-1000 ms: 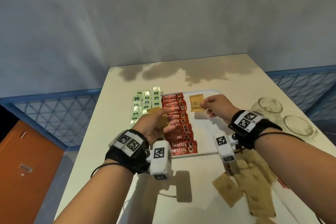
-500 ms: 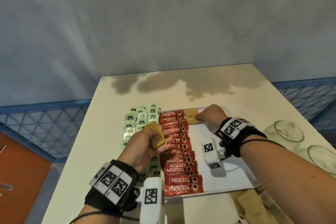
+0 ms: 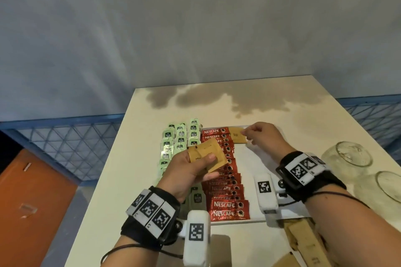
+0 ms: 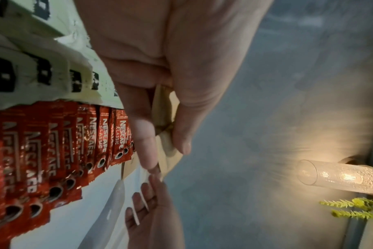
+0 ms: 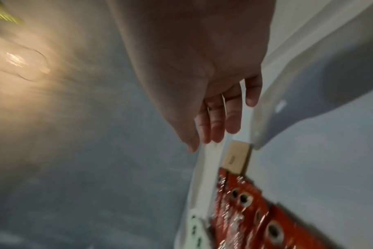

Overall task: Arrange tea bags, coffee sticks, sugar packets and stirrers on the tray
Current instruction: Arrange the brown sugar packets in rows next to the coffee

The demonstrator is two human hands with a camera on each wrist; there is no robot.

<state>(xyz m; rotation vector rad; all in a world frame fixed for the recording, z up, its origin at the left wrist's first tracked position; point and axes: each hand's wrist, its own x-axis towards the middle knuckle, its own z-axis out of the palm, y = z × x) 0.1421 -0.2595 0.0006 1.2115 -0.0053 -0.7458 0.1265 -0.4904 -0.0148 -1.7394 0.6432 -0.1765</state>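
1. Landmark is the white tray on the desk. Tea bags fill its left part, red coffee sticks run down the strip just right of them, and the right half is bare apart from one thing.
2. That thing is a single brown sugar packet lying flat at the tray's far edge, touching the end of the top coffee stick. It shows in the right wrist view too.
3. Right hand sits at that packet's right edge. The wrist view shows the fingers straight and relaxed above it, so this grip is apart, holding nothing.
4. Left hand hovers over the coffee sticks with a small fan of sugar packets, thumb on top and fingers curled under. That grip is clamped on them.
5. More brown packets lie loose on the desk just off the tray's near right corner, and two glass jars lie on the desk right of the tray.
6. Handling guess: these packets are light, thin and floppy paper, and probably slide over each other easily. I'd pinch one by a short edge, peel it off the fan, and lay it flat next to the placed one.
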